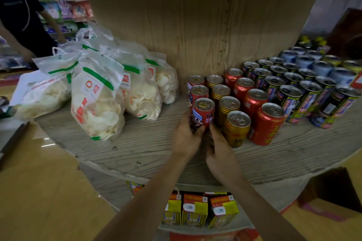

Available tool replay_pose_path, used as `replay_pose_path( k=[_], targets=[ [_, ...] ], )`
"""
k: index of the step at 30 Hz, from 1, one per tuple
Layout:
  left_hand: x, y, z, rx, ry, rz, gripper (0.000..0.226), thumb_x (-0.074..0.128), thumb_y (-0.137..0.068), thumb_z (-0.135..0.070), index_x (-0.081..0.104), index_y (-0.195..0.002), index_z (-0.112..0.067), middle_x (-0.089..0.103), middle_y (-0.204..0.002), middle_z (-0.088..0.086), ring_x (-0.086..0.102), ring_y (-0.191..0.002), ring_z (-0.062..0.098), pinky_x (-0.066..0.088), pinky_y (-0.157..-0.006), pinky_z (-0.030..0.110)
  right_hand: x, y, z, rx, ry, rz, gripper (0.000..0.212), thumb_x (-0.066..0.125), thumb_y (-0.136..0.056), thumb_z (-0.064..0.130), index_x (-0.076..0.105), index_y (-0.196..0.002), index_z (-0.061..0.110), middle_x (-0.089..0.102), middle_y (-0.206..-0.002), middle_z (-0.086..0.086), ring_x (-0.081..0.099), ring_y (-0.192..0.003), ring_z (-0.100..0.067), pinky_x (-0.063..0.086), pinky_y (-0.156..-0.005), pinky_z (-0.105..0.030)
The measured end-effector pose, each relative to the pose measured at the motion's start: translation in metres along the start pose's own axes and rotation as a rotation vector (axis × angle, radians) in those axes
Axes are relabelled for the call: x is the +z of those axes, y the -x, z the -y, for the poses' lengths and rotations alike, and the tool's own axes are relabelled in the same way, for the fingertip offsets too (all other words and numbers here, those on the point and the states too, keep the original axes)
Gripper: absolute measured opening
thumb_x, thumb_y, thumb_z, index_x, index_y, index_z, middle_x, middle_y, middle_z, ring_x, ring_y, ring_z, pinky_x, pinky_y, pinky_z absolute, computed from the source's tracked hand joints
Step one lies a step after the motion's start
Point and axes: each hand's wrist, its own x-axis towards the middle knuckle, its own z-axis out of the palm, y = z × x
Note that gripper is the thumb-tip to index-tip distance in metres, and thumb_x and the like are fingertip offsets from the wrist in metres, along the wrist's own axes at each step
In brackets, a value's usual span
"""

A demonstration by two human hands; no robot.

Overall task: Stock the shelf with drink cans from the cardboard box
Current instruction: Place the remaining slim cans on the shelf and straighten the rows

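A red drink can with a cartoon face (203, 113) stands at the front of a row of like cans on the wooden shelf (141, 148). My left hand (187, 135) grips its lower left side. My right hand (219, 143) touches its lower right side, fingers curled toward the can's base. Behind it stand two more red cartoon cans (198, 92). To the right run rows of gold cans (236, 129), red cans (267, 123) and dark cans with yellow print (290, 103). The cardboard box is not clearly in view.
Clear bags of white crackers (98, 103) lie on the shelf's left half. Yellow drink cartons (195, 209) fill the shelf below. A dark box corner (333, 188) sits at lower right. Another person in dark clothes (21, 17) stands at the far left by snack racks.
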Motion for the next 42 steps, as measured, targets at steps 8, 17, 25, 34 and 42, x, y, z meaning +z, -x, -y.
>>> replay_pose_path(
  k=[8,17,25,34,42],
  targets=[
    [0.006,-0.001,-0.001,0.065,-0.112,-0.003,0.06,0.065,-0.096,-0.029,0.039,-0.15,-0.024,0.065,-0.132,0.004,0.062,-0.117,0.026,0.047,-0.086,0.033,0.001,-0.001,-0.001,0.0,0.007,0.02,0.074,0.052,-0.096,0.001,0.02,-0.16,0.02,0.026,-0.165,-0.001,0.024,-0.151,-0.012,0.019,-0.119,-0.022],
    [0.004,-0.002,0.001,0.06,-0.079,0.007,0.062,0.066,-0.094,-0.029,0.039,-0.15,-0.029,0.065,-0.133,0.003,0.061,-0.12,0.026,0.053,-0.094,0.044,-0.001,-0.001,0.003,0.01,0.042,0.039,0.073,0.051,-0.098,0.003,0.018,-0.16,0.022,0.022,-0.166,-0.001,0.021,-0.152,-0.013,0.015,-0.117,-0.019],
    [-0.003,0.003,0.001,0.053,-0.051,0.062,0.07,0.064,-0.095,-0.022,0.031,-0.155,-0.03,0.06,-0.141,0.002,0.057,-0.128,0.022,0.05,-0.102,0.04,-0.003,-0.002,0.003,0.027,0.061,0.078,0.074,0.051,-0.097,0.002,0.017,-0.161,0.018,0.019,-0.167,-0.002,0.017,-0.153,-0.014,0.01,-0.115,-0.016],
    [-0.018,0.04,-0.019,0.012,-0.03,0.126,0.067,0.061,-0.097,-0.025,0.029,-0.154,-0.041,0.046,-0.153,-0.003,0.045,-0.14,0.019,0.04,-0.112,0.036,-0.012,0.001,0.008,0.044,0.021,0.16,0.079,0.053,-0.093,0.003,0.017,-0.161,0.024,0.022,-0.166,-0.001,0.023,-0.152,-0.019,0.022,-0.125,-0.038],
    [-0.017,0.103,-0.056,0.063,-0.288,-0.004,0.046,0.052,-0.101,-0.039,0.055,-0.141,-0.016,0.057,-0.136,0.013,0.052,-0.129,0.031,0.041,-0.106,0.037,-0.05,0.059,-0.009,-0.259,0.1,0.145,0.027,0.058,-0.092,0.008,0.065,-0.117,0.012,0.061,-0.11,-0.012,0.056,-0.107,-0.028,0.046,-0.088,-0.037]
  ],
)
